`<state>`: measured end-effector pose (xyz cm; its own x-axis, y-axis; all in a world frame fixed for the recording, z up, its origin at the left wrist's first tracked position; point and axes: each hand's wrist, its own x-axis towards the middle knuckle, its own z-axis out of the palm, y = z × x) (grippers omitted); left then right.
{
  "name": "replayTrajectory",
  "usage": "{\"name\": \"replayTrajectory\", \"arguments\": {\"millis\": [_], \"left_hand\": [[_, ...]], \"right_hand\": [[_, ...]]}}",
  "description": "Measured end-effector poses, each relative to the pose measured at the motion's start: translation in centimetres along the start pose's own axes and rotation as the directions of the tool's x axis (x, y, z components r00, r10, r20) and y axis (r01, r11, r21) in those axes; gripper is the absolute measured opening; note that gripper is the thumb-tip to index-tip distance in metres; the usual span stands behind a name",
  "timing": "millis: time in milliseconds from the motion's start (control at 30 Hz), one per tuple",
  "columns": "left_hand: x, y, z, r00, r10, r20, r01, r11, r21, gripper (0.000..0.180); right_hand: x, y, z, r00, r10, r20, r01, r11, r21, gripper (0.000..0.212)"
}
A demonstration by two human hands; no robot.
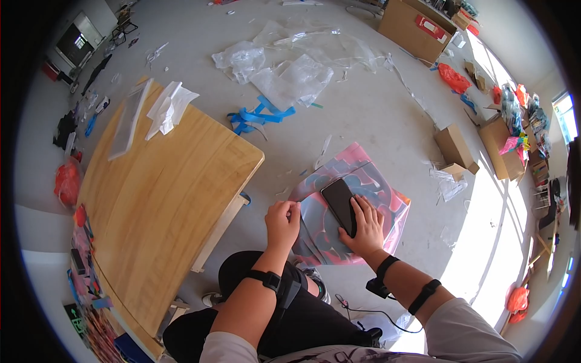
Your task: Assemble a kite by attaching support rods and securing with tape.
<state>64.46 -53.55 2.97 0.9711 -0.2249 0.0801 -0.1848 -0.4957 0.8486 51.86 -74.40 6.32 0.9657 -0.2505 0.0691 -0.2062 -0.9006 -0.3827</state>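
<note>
A black smartphone point(340, 204) lies at a slant on a pink and blue-grey patterned box-shaped package point(378, 175) with a glossy, plastic-like surface. My right hand point(365, 228) grips the phone at its right side, thumb by the lower end and fingers along the edge. At the package's left edge, my left hand point(282, 224) is closed with the fingers curled in. Whatever it pinches there, if anything, is hidden. Dark straps with small devices circle both forearms.
On the left stands a wooden table point(175, 163) with white wrapping point(168, 112) on top. Crumpled clear plastic point(293, 78) and blue strapping point(260, 115) litter the grey floor ahead. Cardboard boxes point(455, 148) line the right side. A dark cable point(378, 314) trails below my right arm.
</note>
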Motion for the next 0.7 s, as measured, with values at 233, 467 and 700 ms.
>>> {"name": "replayTrajectory", "arguments": {"millis": [233, 467, 700], "left_hand": [[-0.3, 1.8, -0.6, 0.967, 0.242, 0.076, -0.253, 0.937, 0.24, 0.011], [-1.1, 2.5, 1.4, 0.965, 0.253, 0.066, -0.262, 0.942, 0.21, 0.024], [-1.4, 3.3, 2.4, 0.982, 0.113, 0.153, -0.147, 0.962, 0.232, 0.023]], "right_hand": [[0.0, 0.1, -0.1, 1.0, 0.003, 0.004, -0.003, 1.0, -0.003, 0.089], [0.0, 0.2, 0.2, 1.0, -0.008, -0.029, 0.009, 0.999, 0.048, 0.093], [1.5, 0.3, -1.2, 0.989, 0.082, 0.121, -0.087, 0.995, 0.044, 0.115]]}}
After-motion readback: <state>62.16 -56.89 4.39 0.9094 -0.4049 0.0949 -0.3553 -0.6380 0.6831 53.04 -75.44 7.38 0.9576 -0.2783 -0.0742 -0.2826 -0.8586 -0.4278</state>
